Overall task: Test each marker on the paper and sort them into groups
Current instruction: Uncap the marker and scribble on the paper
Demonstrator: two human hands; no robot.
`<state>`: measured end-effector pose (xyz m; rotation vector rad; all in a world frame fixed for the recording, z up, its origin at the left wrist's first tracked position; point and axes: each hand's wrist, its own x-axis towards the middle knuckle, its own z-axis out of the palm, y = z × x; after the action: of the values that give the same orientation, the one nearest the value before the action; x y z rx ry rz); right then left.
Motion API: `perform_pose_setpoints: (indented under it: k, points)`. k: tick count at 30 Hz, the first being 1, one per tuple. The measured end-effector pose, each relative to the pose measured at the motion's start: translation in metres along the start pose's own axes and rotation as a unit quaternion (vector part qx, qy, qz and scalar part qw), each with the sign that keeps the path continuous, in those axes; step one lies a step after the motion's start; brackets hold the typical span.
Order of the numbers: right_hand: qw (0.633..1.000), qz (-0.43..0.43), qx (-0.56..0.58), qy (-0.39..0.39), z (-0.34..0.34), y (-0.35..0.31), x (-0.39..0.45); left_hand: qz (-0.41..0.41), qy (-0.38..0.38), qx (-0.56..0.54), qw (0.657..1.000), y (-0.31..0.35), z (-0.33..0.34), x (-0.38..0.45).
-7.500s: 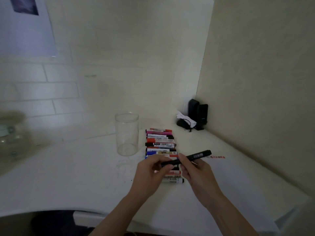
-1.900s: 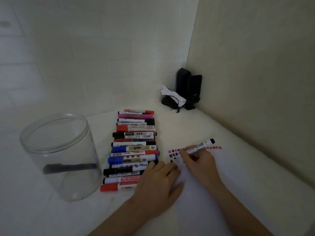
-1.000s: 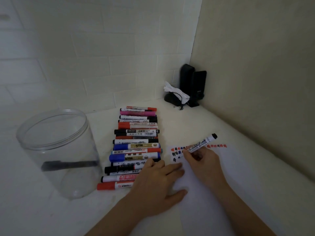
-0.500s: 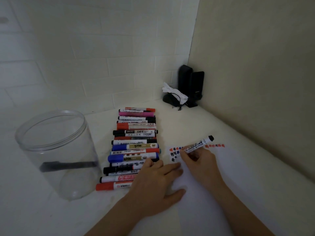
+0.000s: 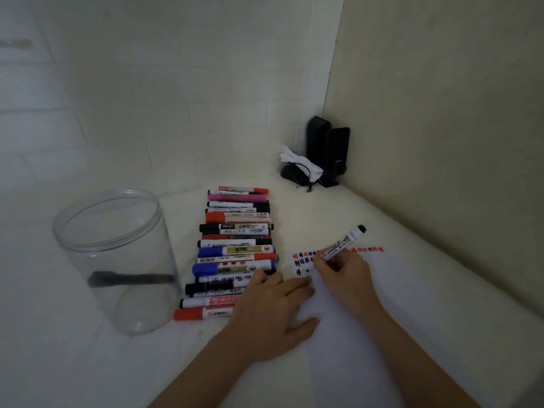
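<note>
White tiled walls are closing in a corner where the white table point(image 5: 412, 260) is sitting, w/ a black speaker pair point(image 5: 328, 148) and a crumpled white cloth point(image 5: 297, 163) pushed right into the back corner, prob. to keep them out of the work area. On the table the paper point(image 5: 353, 334) is lying to the right, and the left hand point(image 5: 273, 313) is pressing flat on its near-left part, fingers spread & straight, apparently so the sheet isn't sliding while being written on. The right hand point(image 5: 343, 272) is pinching the marker point(image 5: 343, 242) low on the barrel in a pen grip, tip down by the test marks point(image 5: 306, 260) at the sheet's top-left edge, black rear end tilting up & away. So the test stroke looks under way. Just left of the paper the marker row point(image 5: 235, 251) is lying side by side, barrels parallel, likely the untested lot kept within reach. Further left the clear jar point(image 5: 117, 254) is standing upright, open, w/ one dark marker point(image 5: 129, 279) inside, seemingly one sorted group. Most of the sorting is still waiting.
</note>
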<state>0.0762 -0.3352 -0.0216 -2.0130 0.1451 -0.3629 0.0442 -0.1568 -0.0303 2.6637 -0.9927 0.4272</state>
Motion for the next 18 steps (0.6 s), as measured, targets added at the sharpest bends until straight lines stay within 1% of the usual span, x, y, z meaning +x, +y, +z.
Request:
perform_pose_setpoints:
  k: [2, 5, 8, 10, 11, 14, 16, 18]
  points:
    - [0.999, 0.032, 0.038, 0.02, -0.001, -0.003, 0.003, 0.003, -0.001, 0.001, 1.0, 0.002, -0.003, 0.0]
    - [0.993, 0.05, 0.103, 0.028, -0.007, -0.018, 0.0, 0.001, 0.012, -0.012, 1.0, 0.005, -0.008, -0.001]
    - [0.977, 0.051, 0.207, 0.032, -0.021, -0.039, -0.01, -0.079, 0.033, -0.11, 0.99, 0.01, -0.02, -0.002]
    - [0.971, 0.071, 0.228, -0.002, -0.026, -0.05, -0.025, -0.127, 0.037, -0.177, 0.975, 0.012, -0.028, -0.005]
    - [0.969, 0.09, 0.23, -0.024, -0.027, -0.054, -0.036, -0.136, 0.04, -0.213, 0.967, 0.013, -0.032, -0.008]
    - [0.957, 0.132, 0.249, -0.069, -0.025, -0.061, -0.069, -0.164, 0.054, -0.335, 0.926, 0.014, -0.04, -0.022]
    - [0.956, 0.142, 0.249, -0.071, -0.024, -0.064, -0.086, -0.208, 0.076, -0.412, 0.884, 0.014, -0.044, -0.032]
    - [0.957, 0.142, 0.246, -0.067, -0.022, -0.068, -0.098, -0.253, 0.085, -0.467, 0.843, 0.017, -0.049, -0.043]
